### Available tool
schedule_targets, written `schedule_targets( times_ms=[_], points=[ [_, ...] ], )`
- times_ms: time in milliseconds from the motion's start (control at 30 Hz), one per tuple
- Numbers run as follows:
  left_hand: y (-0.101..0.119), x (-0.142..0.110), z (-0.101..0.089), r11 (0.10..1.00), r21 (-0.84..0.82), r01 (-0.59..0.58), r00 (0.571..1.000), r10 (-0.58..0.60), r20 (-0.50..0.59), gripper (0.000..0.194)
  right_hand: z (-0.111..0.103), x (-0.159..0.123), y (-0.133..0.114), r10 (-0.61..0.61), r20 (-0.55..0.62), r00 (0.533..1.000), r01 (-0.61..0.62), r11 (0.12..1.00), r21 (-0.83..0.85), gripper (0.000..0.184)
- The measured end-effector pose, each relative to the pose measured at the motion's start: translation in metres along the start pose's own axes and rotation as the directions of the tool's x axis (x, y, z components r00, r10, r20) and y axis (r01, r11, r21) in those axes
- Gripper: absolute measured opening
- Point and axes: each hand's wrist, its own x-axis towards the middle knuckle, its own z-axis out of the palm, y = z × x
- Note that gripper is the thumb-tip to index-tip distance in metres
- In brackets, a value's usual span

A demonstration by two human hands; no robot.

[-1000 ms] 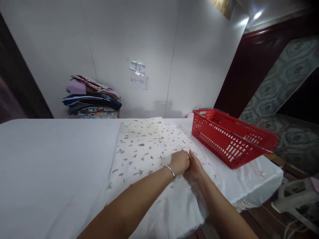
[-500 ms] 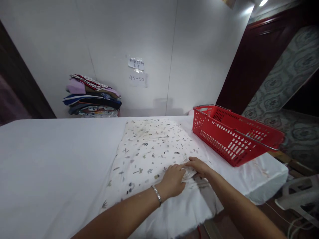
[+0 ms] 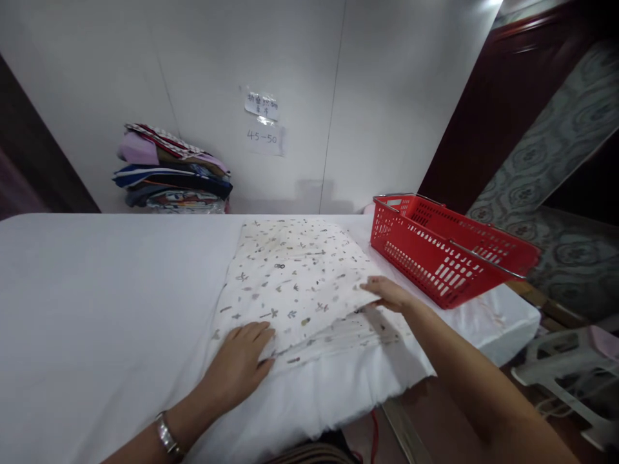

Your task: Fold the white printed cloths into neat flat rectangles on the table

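Observation:
A white cloth printed with small grey and olive motifs [image 3: 290, 277] lies in a long folded panel on the white-covered table. At its near left corner, my left hand [image 3: 242, 361] holds the near edge between fingers and thumb. The near right edge is pinched by my right hand [image 3: 387, 293], which lifts it slightly. Below that raised edge another printed layer shows, and its folds run toward the front. My right fingertips under the cloth are partly hidden.
A red plastic basket [image 3: 435, 258] with metal handles stands on the table at the right. Folded clothes [image 3: 174, 174] are stacked against the back wall at left. Paper labels [image 3: 265, 138] are taped to the wall. A white plastic stool [image 3: 570, 374] is at lower right.
My left hand has moved left, from near the right hand to the cloth's near left corner. My right hand has lifted the near edge, and the bunched cloth is now spread straighter.

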Motion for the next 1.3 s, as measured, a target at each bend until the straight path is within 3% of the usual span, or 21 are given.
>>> schedule_targets(
  times_ms=[67,133,267,367,433,667,933,1133,1300],
  points=[
    [0.001,-0.002,-0.003,1.0,0.016,0.002,1.0,-0.002,-0.015,0.041,-0.025,-0.01,-0.014,-0.125,-0.032,0.992,0.127,0.988,0.085,0.026],
    [0.004,-0.003,-0.002,1.0,0.023,-0.005,1.0,0.006,-0.014,0.042,-0.053,-0.02,-0.011,-0.169,-0.115,0.979,0.183,0.975,0.127,0.027],
    [0.006,-0.005,0.009,0.999,0.044,-0.021,1.0,0.02,0.023,0.047,-0.088,-0.034,0.043,0.022,-0.224,0.974,0.001,0.995,0.1,0.022],
    [0.005,-0.005,0.013,0.998,0.058,-0.01,0.998,0.007,0.062,0.052,-0.087,-0.04,0.081,0.163,-0.225,0.961,-0.148,0.986,0.084,0.022],
    [0.004,-0.004,0.01,0.998,0.066,0.016,0.996,-0.021,0.084,0.052,-0.083,-0.043,0.088,0.211,-0.228,0.951,-0.197,0.977,0.083,0.023],
    [0.006,-0.003,-0.01,0.994,0.058,-0.087,0.996,0.089,-0.032,0.039,-0.086,-0.056,0.065,0.173,-0.297,0.939,-0.214,0.97,-0.114,0.022],
    [-0.008,-0.015,0.013,0.992,-0.009,-0.13,0.992,0.13,0.006,0.036,-0.078,-0.06,0.074,0.21,-0.416,0.885,-0.355,0.882,-0.31,0.024],
    [-0.011,-0.016,0.009,0.989,-0.003,-0.146,0.987,0.146,-0.061,0.033,-0.076,-0.069,0.066,0.255,-0.387,0.886,-0.403,0.836,-0.371,0.021],
    [-0.01,-0.021,0.01,0.992,-0.042,-0.116,0.993,0.115,-0.021,0.032,-0.073,-0.066,0.064,0.28,-0.464,0.84,-0.49,0.758,-0.43,0.018]
  ],
)
